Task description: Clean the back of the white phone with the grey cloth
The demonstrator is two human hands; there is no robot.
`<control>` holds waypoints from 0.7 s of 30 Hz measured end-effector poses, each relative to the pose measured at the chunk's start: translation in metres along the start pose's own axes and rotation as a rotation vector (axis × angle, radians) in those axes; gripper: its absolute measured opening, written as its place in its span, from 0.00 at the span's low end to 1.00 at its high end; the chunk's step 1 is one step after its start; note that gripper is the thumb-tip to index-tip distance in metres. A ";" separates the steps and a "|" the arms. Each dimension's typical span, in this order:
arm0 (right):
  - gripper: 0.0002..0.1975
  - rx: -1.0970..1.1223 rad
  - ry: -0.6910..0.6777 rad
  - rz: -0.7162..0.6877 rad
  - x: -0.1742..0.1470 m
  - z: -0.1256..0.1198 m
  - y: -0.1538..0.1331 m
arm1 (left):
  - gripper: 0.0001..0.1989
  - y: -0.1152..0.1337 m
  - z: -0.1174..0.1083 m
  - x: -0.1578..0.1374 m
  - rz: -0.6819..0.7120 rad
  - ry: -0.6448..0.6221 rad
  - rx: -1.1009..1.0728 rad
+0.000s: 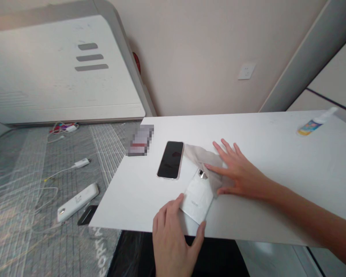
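A white phone (196, 197) lies back side up on the white table, its camera bump partly under a light grey cloth (203, 156). My left hand (174, 234) grips the lower end of this phone, fingers at its left edge and thumb at its bottom right corner. With fingers spread, my right hand (236, 169) lies flat over the cloth, pressing it on the phone's upper end. Just left of the cloth is a second phone (171, 159), dark screen up, in a clear case.
A blurred-out rectangular item (140, 140) sits at the table's left edge. At the far right stands a spray bottle (314, 123). On the carpet, left, are a white power bank (77, 202), a dark flat item (88, 215) and a white adapter (81, 163) with cables.
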State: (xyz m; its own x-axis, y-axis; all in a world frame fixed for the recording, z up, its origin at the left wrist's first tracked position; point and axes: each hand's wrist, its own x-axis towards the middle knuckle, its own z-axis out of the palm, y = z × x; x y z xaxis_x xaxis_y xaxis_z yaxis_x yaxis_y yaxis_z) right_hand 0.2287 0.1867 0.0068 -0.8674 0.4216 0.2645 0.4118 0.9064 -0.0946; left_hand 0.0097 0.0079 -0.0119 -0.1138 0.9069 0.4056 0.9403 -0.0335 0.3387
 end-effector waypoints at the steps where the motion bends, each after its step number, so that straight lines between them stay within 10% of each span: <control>1: 0.42 0.011 -0.020 -0.031 0.000 0.000 0.000 | 0.32 0.001 0.000 0.000 -0.001 0.001 -0.003; 21: 0.34 -0.006 0.049 -0.002 0.000 0.001 0.006 | 0.31 -0.002 0.002 -0.002 0.025 0.032 0.018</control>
State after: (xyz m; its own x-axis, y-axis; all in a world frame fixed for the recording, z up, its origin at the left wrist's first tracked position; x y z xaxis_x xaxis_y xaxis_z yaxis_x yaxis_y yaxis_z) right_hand 0.2311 0.1916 0.0050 -0.8535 0.4176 0.3117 0.4116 0.9071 -0.0883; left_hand 0.0091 0.0071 -0.0154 -0.1000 0.8919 0.4411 0.9486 -0.0482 0.3127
